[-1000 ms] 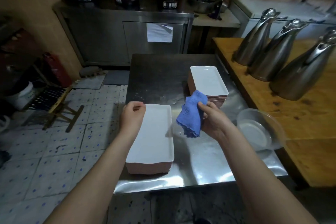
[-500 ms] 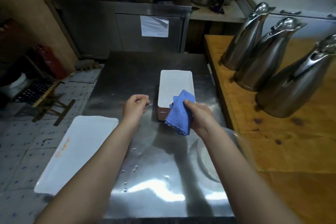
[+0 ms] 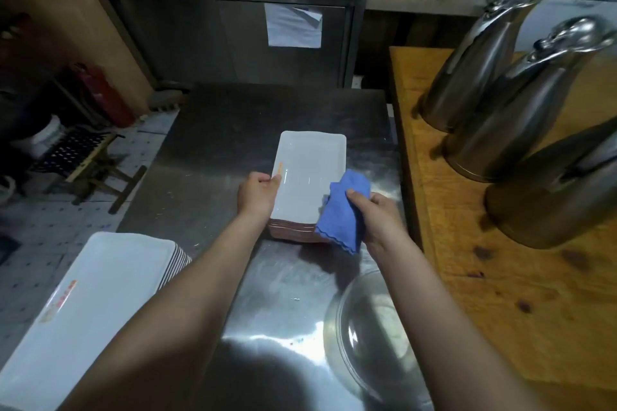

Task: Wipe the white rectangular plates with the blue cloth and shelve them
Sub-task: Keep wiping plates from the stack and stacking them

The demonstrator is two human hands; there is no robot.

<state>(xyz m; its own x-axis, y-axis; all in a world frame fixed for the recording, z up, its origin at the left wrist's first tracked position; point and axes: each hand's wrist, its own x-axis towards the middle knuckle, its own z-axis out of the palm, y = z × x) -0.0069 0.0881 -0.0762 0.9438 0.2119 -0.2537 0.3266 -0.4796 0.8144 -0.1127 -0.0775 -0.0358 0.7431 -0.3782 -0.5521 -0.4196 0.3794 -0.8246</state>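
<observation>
A stack of white rectangular plates point(image 3: 309, 173) with brown undersides sits mid-table on the steel table point(image 3: 233, 130). My left hand point(image 3: 257, 193) pinches the left rim of the top plate, near an orange label. My right hand point(image 3: 377, 217) grips the blue cloth point(image 3: 344, 213), which hangs over the stack's near right corner. A second stack of white plates point(image 3: 86, 310) lies at the table's near left edge, partly behind my left forearm.
A clear glass bowl point(image 3: 367, 334) sits near the front right of the table. Three steel jugs point(image 3: 500, 103) stand on the wooden counter point(image 3: 467, 260) to the right. A steel cabinet point(image 3: 233, 37) is behind, and a tiled floor with a stool lies left.
My view shifted right from the left stack to the far stack. My left hand left the first stack and now pinches the far stack's top plate; the cloth came onto its corner.
</observation>
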